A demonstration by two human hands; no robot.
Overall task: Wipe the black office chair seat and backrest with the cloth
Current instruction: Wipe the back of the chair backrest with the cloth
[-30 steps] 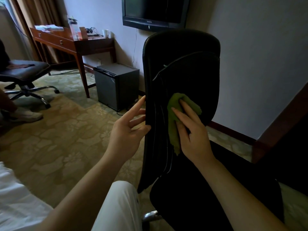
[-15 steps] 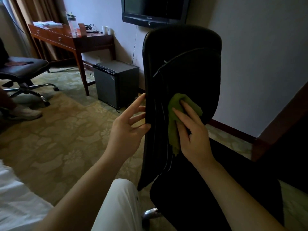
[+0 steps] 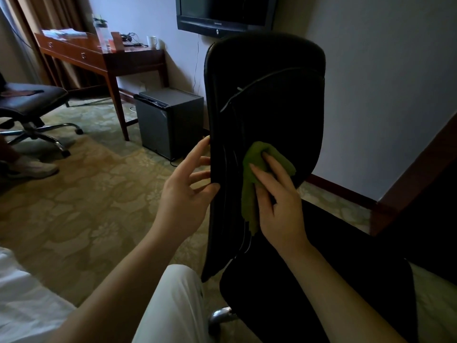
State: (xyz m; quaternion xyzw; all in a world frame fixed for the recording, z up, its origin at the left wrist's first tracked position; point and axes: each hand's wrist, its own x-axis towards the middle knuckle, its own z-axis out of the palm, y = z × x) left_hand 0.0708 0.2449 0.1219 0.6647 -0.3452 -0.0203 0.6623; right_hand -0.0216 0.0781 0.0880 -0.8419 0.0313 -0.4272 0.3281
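The step in hand is wiping the backrest of the black chair. To do it well, I think the cloth should stay spread under the flat fingers and not bunch up, so that more of it meets the surface. The strokes should overlap and follow the raised seam lines, because dust probably collects there. The chair can likely turn on its base, so the pressure needs a counter-hold from the other side. The top of the backrest and the seat need the cloth as well. The seat lies lower, well apart from the cloth.

The right hand is spread flat. Its fingers are nearly straight and press the green cloth against the lower middle of the backrest. They do not curl around the cloth. One end of the cloth hangs down loosely along the side of the palm. Whether the thumb pinches it, I cannot tell.

The left hand is also released, with the fingers apart and only a little bent. Its fingertips and thumb touch the left edge of the backrest, as if to steady it. It holds nothing.
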